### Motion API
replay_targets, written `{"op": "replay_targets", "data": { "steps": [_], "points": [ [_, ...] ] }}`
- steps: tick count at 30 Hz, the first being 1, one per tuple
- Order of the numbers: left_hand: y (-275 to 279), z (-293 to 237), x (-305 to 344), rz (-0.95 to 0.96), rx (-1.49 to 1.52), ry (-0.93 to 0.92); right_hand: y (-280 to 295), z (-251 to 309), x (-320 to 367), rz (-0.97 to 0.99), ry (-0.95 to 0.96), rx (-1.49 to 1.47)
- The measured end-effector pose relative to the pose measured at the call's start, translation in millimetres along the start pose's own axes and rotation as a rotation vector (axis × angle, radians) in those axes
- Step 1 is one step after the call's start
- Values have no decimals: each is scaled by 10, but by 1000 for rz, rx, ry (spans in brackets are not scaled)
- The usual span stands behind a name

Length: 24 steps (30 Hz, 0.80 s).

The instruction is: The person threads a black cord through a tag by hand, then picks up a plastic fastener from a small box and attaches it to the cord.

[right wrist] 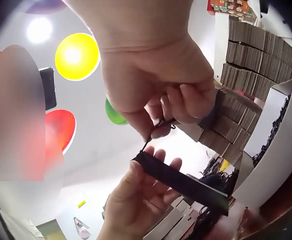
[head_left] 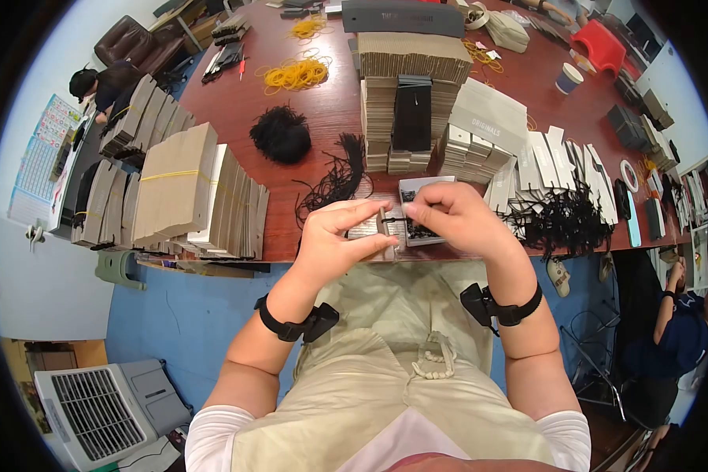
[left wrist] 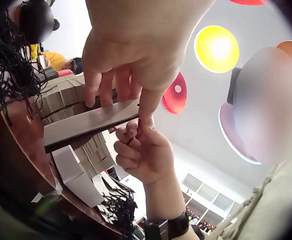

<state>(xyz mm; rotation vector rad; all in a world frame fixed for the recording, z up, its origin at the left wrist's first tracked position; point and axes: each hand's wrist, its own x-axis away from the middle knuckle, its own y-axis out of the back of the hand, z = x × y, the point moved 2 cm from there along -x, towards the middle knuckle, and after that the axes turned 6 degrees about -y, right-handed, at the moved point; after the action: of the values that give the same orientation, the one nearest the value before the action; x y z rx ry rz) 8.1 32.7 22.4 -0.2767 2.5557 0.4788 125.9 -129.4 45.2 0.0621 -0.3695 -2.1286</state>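
My left hand (head_left: 346, 232) grips a narrow card tag (head_left: 385, 228) at the table's near edge, thumb on top and fingers beneath. In the left wrist view the tag (left wrist: 86, 125) looks grey-brown and the left hand (left wrist: 131, 55) holds it from above. My right hand (head_left: 448, 211) pinches a thin black string (right wrist: 158, 127) at the tag's right end. The right wrist view shows the right hand (right wrist: 151, 75) over the dark tag (right wrist: 181, 182), with the left hand (right wrist: 136, 200) cradling it from below. The right hand (left wrist: 146, 155) meets the tag's end.
An open white box (head_left: 421, 208) with black strings lies just behind my hands. Tall tag stacks (head_left: 405, 86), a black tassel bundle (head_left: 281, 134), yellow rubber bands (head_left: 295, 75) and strung tags (head_left: 558, 212) cover the table. Cardboard stacks (head_left: 189, 189) stand left. A person (head_left: 684, 322) sits right.
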Motion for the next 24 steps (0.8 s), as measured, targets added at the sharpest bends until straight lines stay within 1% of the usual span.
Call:
{"op": "replay_targets", "data": {
  "steps": [3,4,6,7,9,10,13,14,16,17,19,21,22,24],
  "points": [
    [5,-119,-22,25,-111,47,54,143,45,31,9,216],
    [1,-135,-22,27,-146,61,50,223,90,44,16,131],
    [-49,-165,-43,27,-333,-57,-19,356,197,72,32,-41],
    [-67,-179,-49,29,-426,-115,-57,337,214,67,100,-53],
    [-57,-200,-90,26,-464,-159,-122,279,237,55,237,-78],
    [-50,-220,-111,22,-484,-183,-96,313,268,74,137,-212],
    [-23,-315,-160,18,-490,-194,4,120,262,-13,87,-170],
    [-30,-349,-156,15,-411,-157,23,87,265,-93,57,-85],
    [-58,-395,-140,14,-251,-89,26,25,242,-175,170,17],
    [-79,-400,-137,27,-237,-121,22,5,251,-215,223,70],
    [-108,-412,-124,45,-209,-186,42,53,330,-176,230,1],
    [-113,-400,-111,66,-268,-180,82,114,437,-132,264,-42],
    [-140,-405,-98,75,-288,-173,67,221,508,-104,368,-32],
    [-154,-427,-97,90,-349,-170,19,326,586,-34,352,-68]
  ]
}}
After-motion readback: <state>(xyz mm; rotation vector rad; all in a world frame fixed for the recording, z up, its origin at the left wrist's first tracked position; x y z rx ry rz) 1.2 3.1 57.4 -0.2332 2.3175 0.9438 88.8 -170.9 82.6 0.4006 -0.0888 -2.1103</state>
